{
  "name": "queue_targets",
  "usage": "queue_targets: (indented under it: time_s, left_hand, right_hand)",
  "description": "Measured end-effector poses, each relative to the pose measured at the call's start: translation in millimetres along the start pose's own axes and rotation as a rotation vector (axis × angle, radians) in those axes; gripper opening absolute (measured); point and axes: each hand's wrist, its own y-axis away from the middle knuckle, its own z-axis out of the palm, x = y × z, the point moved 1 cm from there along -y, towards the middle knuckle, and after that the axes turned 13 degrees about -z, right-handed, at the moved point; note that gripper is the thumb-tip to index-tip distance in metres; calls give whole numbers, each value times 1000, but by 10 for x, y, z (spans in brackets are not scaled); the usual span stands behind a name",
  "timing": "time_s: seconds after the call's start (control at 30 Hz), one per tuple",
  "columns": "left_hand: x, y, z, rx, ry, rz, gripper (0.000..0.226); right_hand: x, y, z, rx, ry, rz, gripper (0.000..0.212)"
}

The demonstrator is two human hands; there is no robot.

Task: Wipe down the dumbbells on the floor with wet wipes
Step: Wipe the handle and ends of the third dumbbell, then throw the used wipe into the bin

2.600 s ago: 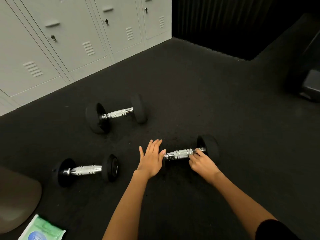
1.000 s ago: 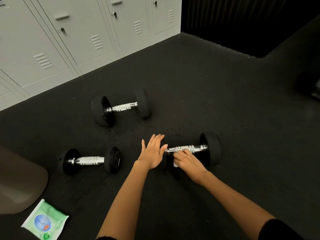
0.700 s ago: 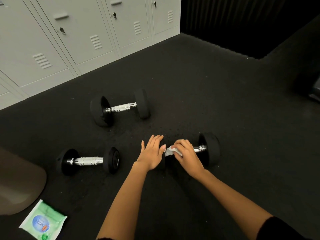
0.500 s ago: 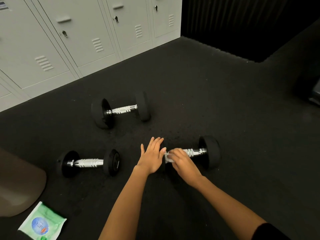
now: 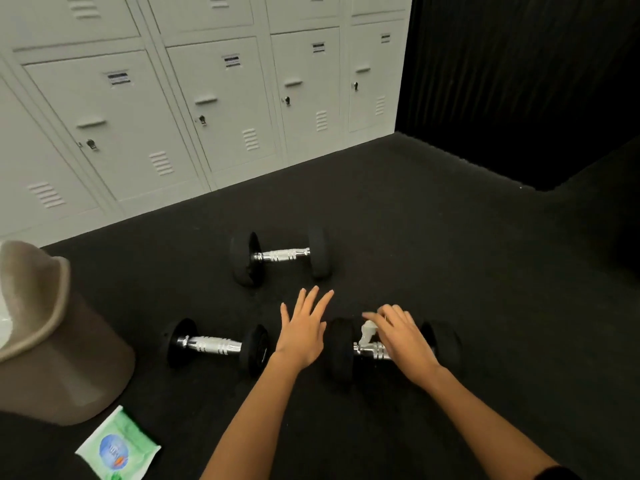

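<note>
Dumbbell handle (image 5: 372, 350) — half hidden; fingers (image 5: 384, 311) blurred

- The scene is lit evenly from above; the source itself is not seen, and only faint, soft shadows are cast.
- The pale lockers (image 5: 221, 109) are rendered bright, while the dark floor (image 5: 433, 244) is left dim and grainy.
- The black wall (image 5: 519, 81) at the upper right is almost lost in darkness, with little detail kept.
- Small glints are thrown off the chrome handle of the far dumbbell (image 5: 281, 255).
- The right hand (image 5: 401, 336) and the wipe (image 5: 367, 332) are smeared by motion blur; the left hand (image 5: 304, 329) is shown sharper.
- Locker lines are bent and splayed by wide-angle distortion toward the edges.
- Compression softness is noticed across the whole frame.
</note>
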Motion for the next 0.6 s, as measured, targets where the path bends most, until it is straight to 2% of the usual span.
queue_targets:
  time_s: [0.07,0.17,0.33,0.47,0.6]
  left_hand:
    - [-155,41,-243,58,-35,-22,62]
    - [-425,82,-695,139,-3,-64,59]
    - [-921,107,-1603,288,176,-80,52]
    - [-1306,238,-2144,463,315,-111,50]
    - [-1742,454,-2433,590,461,-123,45]
  right_hand:
    - [-51,-281,-134,130,-79,118,60]
    - [-233,-800,-390,328,-343,281,47]
    - [-824,-1795,-899,550,-764,391,40]
    - [-1517,-2471,-1135,607,-921,339,33]
    - [-2278,-2970,-1158,581,-1058,290,30]
